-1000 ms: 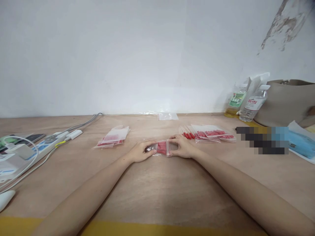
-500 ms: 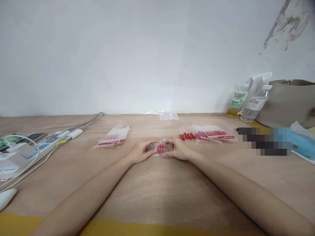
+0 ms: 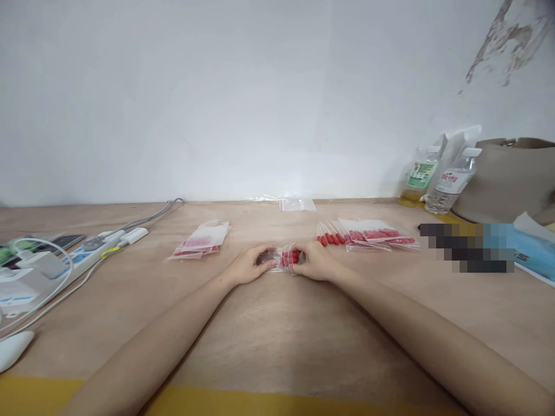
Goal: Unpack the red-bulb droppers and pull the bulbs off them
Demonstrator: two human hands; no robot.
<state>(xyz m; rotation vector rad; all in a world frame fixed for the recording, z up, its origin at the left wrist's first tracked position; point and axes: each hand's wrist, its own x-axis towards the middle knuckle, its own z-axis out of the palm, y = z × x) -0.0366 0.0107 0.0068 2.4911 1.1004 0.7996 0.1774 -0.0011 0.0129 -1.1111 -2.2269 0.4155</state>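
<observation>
Both my hands meet at the middle of the wooden table point(image 3: 269, 341) on a small clear zip bag point(image 3: 287, 259) with red pieces inside. My left hand point(image 3: 250, 264) pinches the bag's left end, fingers curled. My right hand point(image 3: 318, 261) grips its right end, where the plastic is bunched up. To the right lie loose red-tipped sticks point(image 3: 330, 237) and filled bags point(image 3: 377, 236). A stack of filled bags point(image 3: 200, 241) lies to the left.
Empty clear bags point(image 3: 296, 204) lie by the wall. A power strip point(image 3: 82, 254) with chargers and cables sits at the left, and a white object point(image 3: 13, 348) at the left edge. Two bottles point(image 3: 436, 178), a beige bag point(image 3: 511, 179) and blue packaging point(image 3: 535, 254) stand at the right.
My right hand has moved left toward my left hand, crumpling the bag's right end. The bag, flat a second ago, is now bunched between my hands.
</observation>
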